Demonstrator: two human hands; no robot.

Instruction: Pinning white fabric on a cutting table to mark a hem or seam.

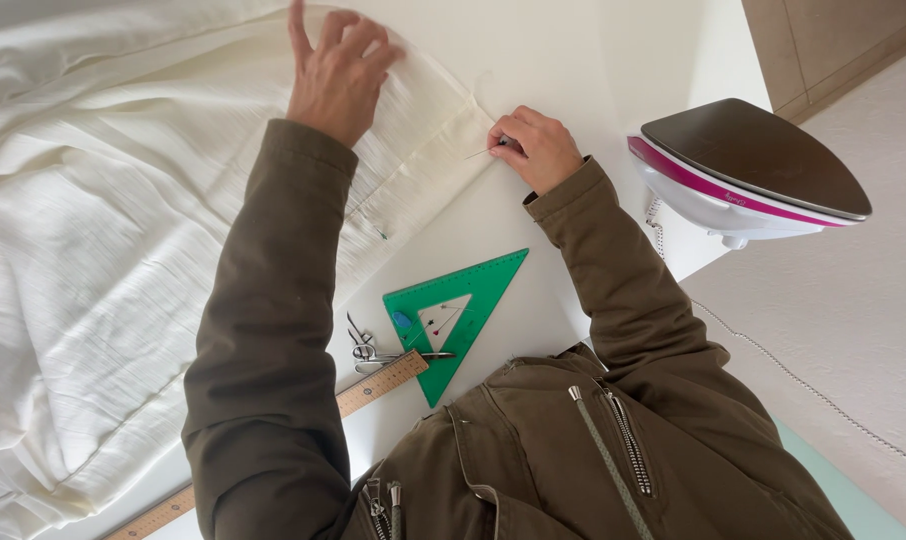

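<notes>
Fabric [103, 230], cream and creased, covers the left side of the white worktop [533, 290] and hangs over its left edge. The left hand [338, 70] lies flat on the folded hem with its fingers spread. The right hand [535, 148], just beside the hem's corner, has its fingertips pinched together on a thin pin [480, 153]. Nearer the person, a green set square [453, 315], small scissors [365, 348] and a wooden ruler [373, 385] lie on bare worktop, partly behind the olive sleeve. An iron [748, 170] with a pink stripe stands tipped up at the right edge, its cord [773, 362] trailing down.
</notes>
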